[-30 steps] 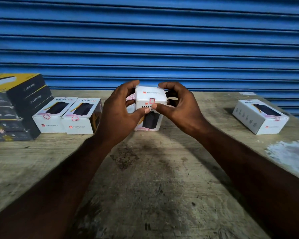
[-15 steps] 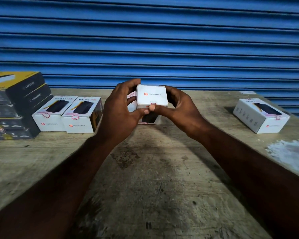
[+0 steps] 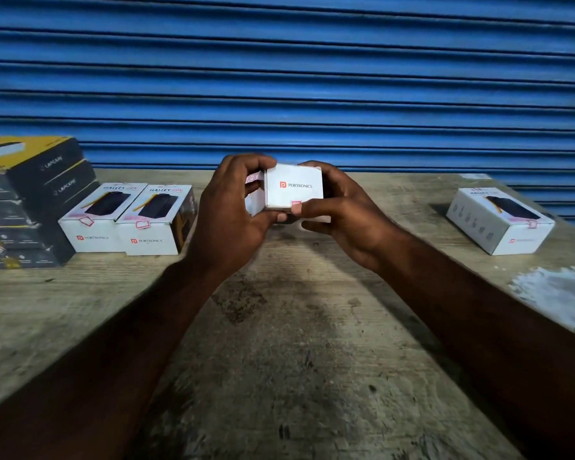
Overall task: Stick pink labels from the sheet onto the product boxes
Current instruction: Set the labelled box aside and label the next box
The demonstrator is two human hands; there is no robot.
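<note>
Blue shutter (image 3: 279, 78) behind, worn table (image 3: 296, 343) below. The box (image 3: 294, 184) has been tipped up vs a sec ago, logo end now shown, held above table centre. It's gripped by left hand (image 3: 226, 210) & right hand (image 3: 342, 210). The pink label (image 3: 296, 203) is pinned at the lower edge by the right thumb, so it's judged nearly seated.

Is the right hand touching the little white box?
Touching. The head view shows the right hand curled round the white box, thumb pressing its lower edge.
</note>
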